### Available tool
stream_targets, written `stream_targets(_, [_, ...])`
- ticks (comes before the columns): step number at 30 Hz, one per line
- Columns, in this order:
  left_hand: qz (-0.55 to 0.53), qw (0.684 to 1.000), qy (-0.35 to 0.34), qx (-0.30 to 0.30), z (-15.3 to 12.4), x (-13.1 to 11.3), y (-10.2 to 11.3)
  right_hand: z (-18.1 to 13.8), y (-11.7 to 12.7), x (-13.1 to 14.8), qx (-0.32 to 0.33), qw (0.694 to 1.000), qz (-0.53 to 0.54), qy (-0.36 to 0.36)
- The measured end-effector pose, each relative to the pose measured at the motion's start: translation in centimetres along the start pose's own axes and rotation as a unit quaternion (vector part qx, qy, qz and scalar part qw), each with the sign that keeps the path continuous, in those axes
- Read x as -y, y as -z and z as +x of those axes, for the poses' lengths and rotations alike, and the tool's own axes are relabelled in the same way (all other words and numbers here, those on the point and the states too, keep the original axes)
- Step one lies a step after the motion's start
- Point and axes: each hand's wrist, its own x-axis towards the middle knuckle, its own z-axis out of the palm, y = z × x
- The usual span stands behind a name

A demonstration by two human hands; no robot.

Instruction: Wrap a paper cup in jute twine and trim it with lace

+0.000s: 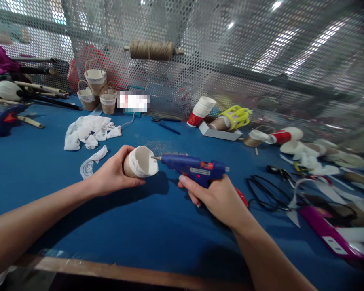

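Observation:
My left hand is wrapped round a small cup covered in brown twine, with white lace at its rim; the cup is tilted, its pale opening facing right. In my right hand is a blue glue gun with an orange part on top. Its metal nozzle points left and is at the inner rim of the cup; whether it touches, I cannot tell. On the blue table to the left lie a strip of white lace and a heap of lace pieces.
Finished-looking twine baskets with handles stand at the back left. Pliers, stacked paper cups and a white box lie behind. Black cable and a purple power strip are at right; a twine spool hangs on the mesh.

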Motion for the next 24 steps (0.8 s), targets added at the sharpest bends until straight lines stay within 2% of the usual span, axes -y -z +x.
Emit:
stream_targets(3, [-0.004,1.000,-0.009,0.008,0.00,0.08,0.07,0.14,0.12,-0.25,-0.017,1.000,-0.011,-0.014])
stream_targets(9, [0.030,0.999,-0.006,-0.021,0.08,0.25,0.01,-0.09,0.45,-0.10,0.043,0.999,-0.018,-0.001])
stream_targets(13, [0.118,0.991,-0.030,-0.063,0.09,0.46,0.11,-0.43,0.58,0.16,-0.004,1.000,-0.006,0.026])
stream_targets(17, [0.223,0.967,-0.076,-0.100,0.07,0.55,0.28,-0.41,0.18,0.10,-0.042,0.994,-0.054,0.081])
stream_targets(20, [0.258,0.955,-0.100,-0.112,0.07,0.56,0.27,-0.27,-0.12,0.03,-0.066,0.987,-0.091,0.118])
stream_targets(24, [0.272,0.948,-0.114,-0.120,0.02,0.59,0.17,-0.20,-0.34,-0.26,-0.070,0.986,-0.103,0.114])
